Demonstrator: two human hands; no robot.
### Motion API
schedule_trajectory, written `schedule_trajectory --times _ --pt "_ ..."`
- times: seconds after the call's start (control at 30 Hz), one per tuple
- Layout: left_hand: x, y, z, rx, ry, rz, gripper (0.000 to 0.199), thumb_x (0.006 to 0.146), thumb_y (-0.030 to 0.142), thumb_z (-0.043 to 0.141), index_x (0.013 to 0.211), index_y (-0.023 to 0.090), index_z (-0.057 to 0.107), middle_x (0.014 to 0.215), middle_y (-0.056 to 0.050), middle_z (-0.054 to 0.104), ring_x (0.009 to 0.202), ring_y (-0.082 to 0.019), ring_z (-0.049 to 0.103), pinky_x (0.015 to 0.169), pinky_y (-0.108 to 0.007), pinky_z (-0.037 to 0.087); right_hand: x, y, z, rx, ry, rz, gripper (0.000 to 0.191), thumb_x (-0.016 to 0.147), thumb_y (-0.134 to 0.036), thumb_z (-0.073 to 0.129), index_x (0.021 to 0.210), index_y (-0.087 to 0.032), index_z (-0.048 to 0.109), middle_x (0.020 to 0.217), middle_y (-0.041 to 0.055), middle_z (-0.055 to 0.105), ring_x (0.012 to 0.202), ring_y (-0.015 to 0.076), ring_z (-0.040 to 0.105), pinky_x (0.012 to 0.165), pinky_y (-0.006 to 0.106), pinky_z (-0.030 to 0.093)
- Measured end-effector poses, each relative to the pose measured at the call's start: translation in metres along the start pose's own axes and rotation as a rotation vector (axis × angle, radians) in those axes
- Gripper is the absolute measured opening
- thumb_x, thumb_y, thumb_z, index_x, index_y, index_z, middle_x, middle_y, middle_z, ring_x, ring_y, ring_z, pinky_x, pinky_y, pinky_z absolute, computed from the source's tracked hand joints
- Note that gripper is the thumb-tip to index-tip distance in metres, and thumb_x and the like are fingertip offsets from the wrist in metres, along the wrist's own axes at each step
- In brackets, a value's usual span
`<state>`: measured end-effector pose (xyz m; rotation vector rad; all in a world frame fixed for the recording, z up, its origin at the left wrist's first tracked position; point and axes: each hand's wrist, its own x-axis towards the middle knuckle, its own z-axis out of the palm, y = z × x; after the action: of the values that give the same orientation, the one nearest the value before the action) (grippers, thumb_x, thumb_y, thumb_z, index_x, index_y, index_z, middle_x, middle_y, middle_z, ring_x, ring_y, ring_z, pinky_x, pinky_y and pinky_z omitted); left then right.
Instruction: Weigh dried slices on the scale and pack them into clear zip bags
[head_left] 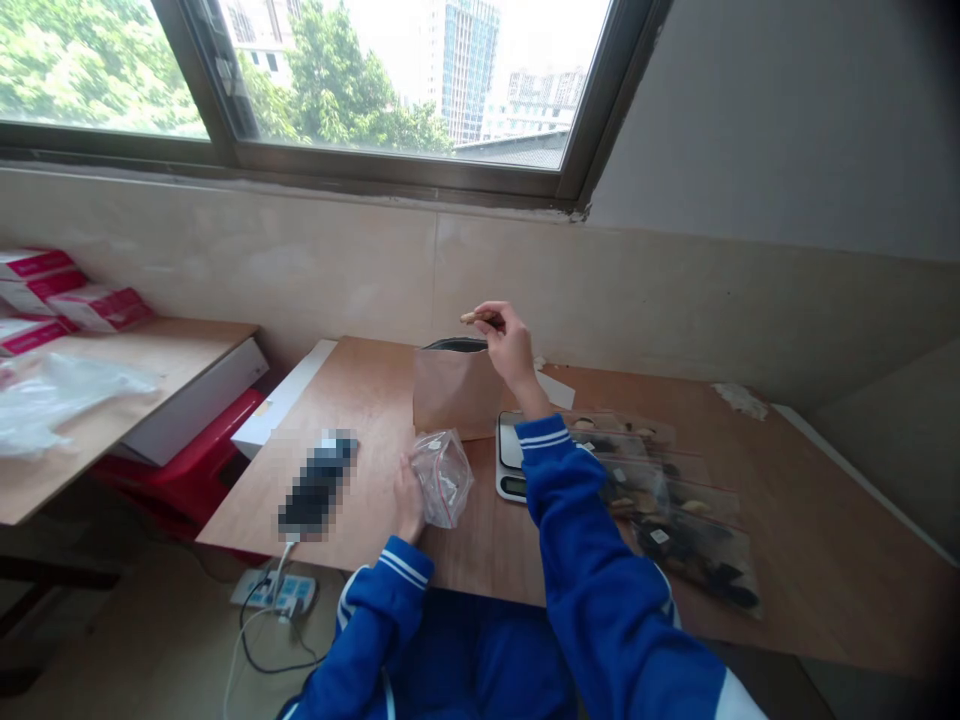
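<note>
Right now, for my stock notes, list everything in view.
kraft paper bag: one, brown, upright on the wooden desk.
digital scale: one, white, right of the paper bag.
resealable bags: several, clear, dark pieces inside, desk right.
zip bag: one, clear, desk centre.
pixelated object: one, dark, desk left.
power strip: one, white, floor.
red plastic item: one, beside the desk.
boxes: several, pink and white, stacked on the side table.
plastic sheet: one, clear, side table.
left hand: one, on the zip bag.
right hand: one, fingers pinching a tan piece above the paper bag.
sleeves: two, blue, white stripes.
</note>
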<state>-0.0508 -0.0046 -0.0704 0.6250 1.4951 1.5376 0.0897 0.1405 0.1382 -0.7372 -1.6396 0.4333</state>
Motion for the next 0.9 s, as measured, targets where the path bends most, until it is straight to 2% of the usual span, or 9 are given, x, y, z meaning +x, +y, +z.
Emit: schedule_trajectory --times 0.07,0.2,0.27,0.47,0.57,0.63,0.77,0.83,0.9 --pt "-0.001 0.001 0.001 0.006 0.02 0.02 0.071 0.09 0.066 0.028 0.108 0.01 0.067 0.099 -0.016 0.072 0.099 -0.027 0.067 0.093 -0.04 0.049 0.009 0.009 0.011 -0.044 -0.074 -0.04 0.008 0.087 -0.02 0.052 0.093 -0.02 0.057 0.093 0.0057 0.066 0.088 0.0184 0.062 0.084 0.034 0.048" --pt "-0.006 0.008 0.002 0.034 0.049 0.028 0.066 0.094 0.058 0.023 0.106 0.01 0.067 0.1 -0.016 0.072 0.099 -0.027 0.067 0.094 -0.041 0.049 0.001 0.021 0.023 -0.088 -0.177 -0.029 0.012 0.085 -0.016 0.046 0.09 -0.02 0.055 0.094 0.0064 0.064 0.088 0.019 0.061 0.084 0.034 0.048" --pt "-0.008 0.013 0.003 0.049 0.051 0.024 0.065 0.094 0.056 0.023 0.104 0.01 0.068 0.1 -0.017 0.072 0.098 -0.028 0.067 0.092 -0.041 0.049 -0.003 0.024 0.023 -0.08 -0.194 0.0 0.012 0.084 -0.015 0.047 0.09 -0.02 0.056 0.093 0.0057 0.065 0.087 0.0185 0.062 0.083 0.033 0.048" --pt "-0.009 0.016 0.002 0.049 0.054 0.041 0.065 0.094 0.056 0.024 0.106 0.008 0.066 0.101 -0.019 0.072 0.098 -0.028 0.067 0.093 -0.042 0.049 -0.001 0.023 0.011 0.01 -0.368 0.062 0.014 0.086 -0.02 0.05 0.095 -0.02 0.06 0.09 0.0029 0.068 0.084 0.0162 0.063 0.08 0.03 0.048" --pt "-0.007 0.011 0.001 0.027 0.037 0.054 0.067 0.094 0.059 0.024 0.105 0.008 0.067 0.102 -0.019 0.072 0.099 -0.028 0.067 0.093 -0.041 0.049 -0.001 0.013 0.006 -0.092 -0.417 0.034 0.016 0.088 -0.024 0.049 0.087 -0.02 0.064 0.09 0.0035 0.067 0.088 0.0173 0.06 0.086 0.032 0.046" --pt "-0.006 0.007 -0.001 0.008 0.013 0.061 0.069 0.092 0.061 0.025 0.104 0.009 0.068 0.102 -0.018 0.072 0.1 -0.028 0.067 0.094 -0.041 0.049 -0.005 0.001 0.004 -0.184 -0.39 -0.012 0.018 0.089 -0.027 0.05 0.084 -0.021 0.066 0.094 0.005 0.065 0.095 0.0196 0.057 0.093 0.035 0.043" --pt "-0.006 0.005 -0.001 -0.043 -0.032 0.082 0.069 0.09 0.065 0.029 0.105 0.01 0.069 0.103 -0.016 0.072 0.1 -0.027 0.067 0.094 -0.041 0.049 -0.041 -0.022 -0.001 -0.227 -0.15 0.039 0.027 0.096 -0.034 0.041 0.097 -0.022 0.066 0.103 0.0075 0.061 0.105 0.0223 0.054 0.1 0.038 0.039" --pt "-0.007 0.006 0.0 -0.064 -0.029 0.1 0.067 0.089 0.064 0.033 0.105 0.01 0.069 0.103 -0.016 0.072 0.099 -0.027 0.068 0.092 -0.04 0.05 -0.078 -0.028 0.0 -0.217 -0.076 0.178 0.031 0.097 -0.038 0.037 0.097 -0.022 0.064 0.101 0.0084 0.062 0.103 0.0227 0.055 0.095 0.038 0.041" --pt "-0.01 0.008 0.003 -0.079 -0.027 0.118 0.063 0.088 0.062 0.038 0.105 0.01 0.068 0.104 -0.014 0.072 0.099 -0.026 0.067 0.089 -0.039 0.051 -0.121 -0.027 0.006 -0.173 -0.071 0.392 0.032 0.095 -0.044 0.041 0.102 -0.019 0.061 0.104 0.0107 0.063 0.1 0.0231 0.058 0.092 0.038 0.044"
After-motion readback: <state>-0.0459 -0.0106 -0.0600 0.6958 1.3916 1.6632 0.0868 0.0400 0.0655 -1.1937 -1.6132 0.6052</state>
